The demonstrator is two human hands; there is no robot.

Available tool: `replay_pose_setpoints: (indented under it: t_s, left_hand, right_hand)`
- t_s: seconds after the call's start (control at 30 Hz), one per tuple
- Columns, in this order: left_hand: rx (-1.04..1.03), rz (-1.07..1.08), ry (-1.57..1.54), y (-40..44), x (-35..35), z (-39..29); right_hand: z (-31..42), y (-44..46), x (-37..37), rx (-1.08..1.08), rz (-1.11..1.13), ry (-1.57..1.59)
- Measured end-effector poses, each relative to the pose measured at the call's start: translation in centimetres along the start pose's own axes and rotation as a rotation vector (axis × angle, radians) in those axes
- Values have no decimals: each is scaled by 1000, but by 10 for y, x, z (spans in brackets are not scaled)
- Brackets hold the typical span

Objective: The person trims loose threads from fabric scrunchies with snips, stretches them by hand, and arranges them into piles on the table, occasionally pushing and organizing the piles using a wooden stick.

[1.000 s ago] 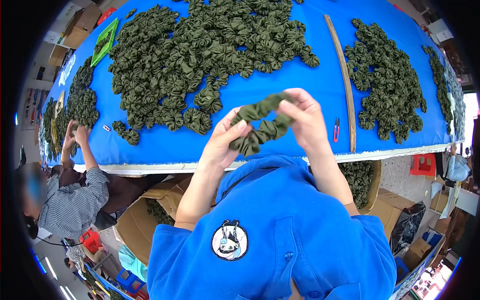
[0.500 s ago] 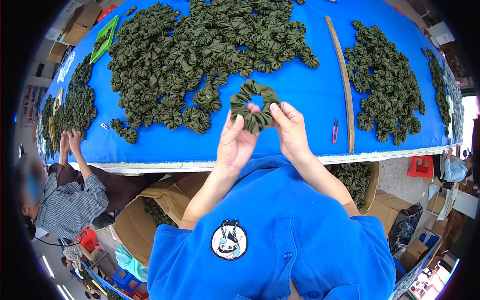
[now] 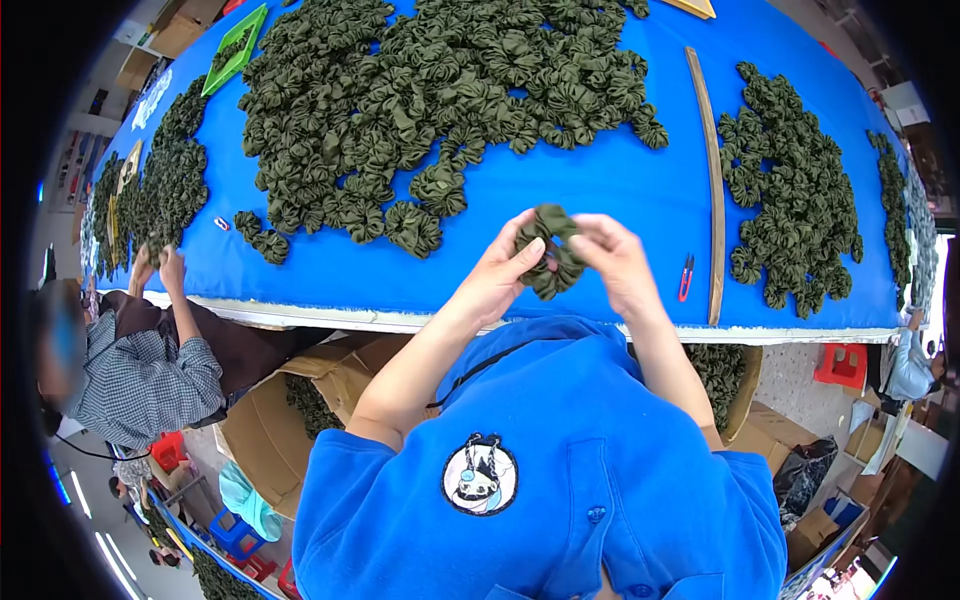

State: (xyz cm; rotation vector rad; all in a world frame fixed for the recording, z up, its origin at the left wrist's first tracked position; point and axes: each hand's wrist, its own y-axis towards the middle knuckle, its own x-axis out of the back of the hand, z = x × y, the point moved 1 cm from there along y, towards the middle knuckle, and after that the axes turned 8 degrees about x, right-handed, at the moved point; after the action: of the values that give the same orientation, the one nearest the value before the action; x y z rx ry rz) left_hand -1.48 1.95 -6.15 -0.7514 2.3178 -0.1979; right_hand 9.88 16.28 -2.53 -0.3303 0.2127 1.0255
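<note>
A dark green fabric scrunchie (image 3: 552, 222) is held up above the near edge of the blue table, its ring facing me and drawn narrower. My left hand (image 3: 503, 268) grips its left side, thumb on the front. At the right side, the bent fingers of my right hand (image 3: 618, 262) close on the scrunchie's upper edge; that hand is slightly blurred. Beyond them spreads a large pile of matching scrunchies (image 3: 400, 110). Red-handled thread snips (image 3: 686, 278) lie to the right of my right hand.
A wooden strip (image 3: 707, 180) divides the big pile from another scrunchie pile (image 3: 795, 200). At the back left sits a green tray (image 3: 236, 55). A co-worker in a checked shirt (image 3: 150, 375) handles scrunchies at left. Cardboard boxes (image 3: 265, 430) stand below the table edge.
The scrunchie has moved slightly right and down, and its ring has gone from wide open to narrower. My right hand has shifted right and regripped along its upper edge. The view has shifted slightly.
</note>
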Motion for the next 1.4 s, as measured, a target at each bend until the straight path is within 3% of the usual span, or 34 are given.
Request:
replay_pose_setpoints:
  t_s: [0.07,0.1,0.13,0.17,0.23,0.3,0.33,0.4,0.47,0.5,0.57,0.63,0.73,0.77,0.8,0.87,1.0,1.07,1.13,1.17,1.23,1.3,1.33,1.4]
  left_hand:
    - [-62,-127,328,16,12,9]
    - [-105,-309,535,29,29,6]
    - [-147,-490,741,43,53,0]
    - [-150,-494,740,57,75,2]
    - [-327,-1105,1272,77,118,5]
    - [-202,-1118,1396,88,143,7]
    - [-44,-1047,1526,91,152,5]
    - [-77,-1053,1391,99,161,7]
    - [-383,-976,1088,93,141,3]
    - [-392,-971,1090,79,114,-7]
    - [-614,-631,941,49,49,-15]
    - [-855,-427,1073,36,14,-3]
    - [-966,-207,1227,10,-36,6]
    - [-965,-250,1259,4,-41,13]
    - [-907,-175,1217,3,-33,17]
    - [-761,-229,938,-7,-31,5]
    - [-636,-157,1113,-14,-33,-25]
    - [-45,187,557,-13,-29,-24]
    - [255,74,479,-24,-33,-50]
    - [261,78,483,-30,-30,-57]
    - [35,175,131,-37,-25,-68]
    - [-42,291,-114,-32,-31,-58]
    - [-33,290,-116,-25,-32,-53]
    - [-129,105,-276,-5,-34,-48]
  right_hand:
    - [-4,2,37,46,-158,-20]
    - [6,5,51,118,-338,-26]
    - [13,6,77,308,-390,31]
    - [27,5,105,434,-495,42]
    - [55,-6,175,645,-712,176]
    - [81,-20,201,666,-873,330]
    - [83,-23,192,612,-927,323]
    - [77,-27,181,571,-978,316]
    - [47,-27,183,492,-695,152]
    - [45,-25,143,381,-735,24]
    - [17,-16,102,210,-531,7]
    - [6,-7,53,60,-219,123]
    - [-10,2,5,48,-112,69]
    - [-14,5,-4,81,-84,6]
    - [-15,7,-6,117,-59,-59]
    - [-1,5,-3,108,-8,-174]
    - [15,-4,-4,160,142,-299]
    - [23,-9,-5,185,254,-378]
    - [39,-10,4,247,293,-480]
    - [47,-12,15,246,286,-477]
    - [59,-15,39,231,204,-7]
    - [53,-18,39,202,181,145]
    - [52,-16,32,197,174,148]
    - [52,-7,18,267,-105,272]
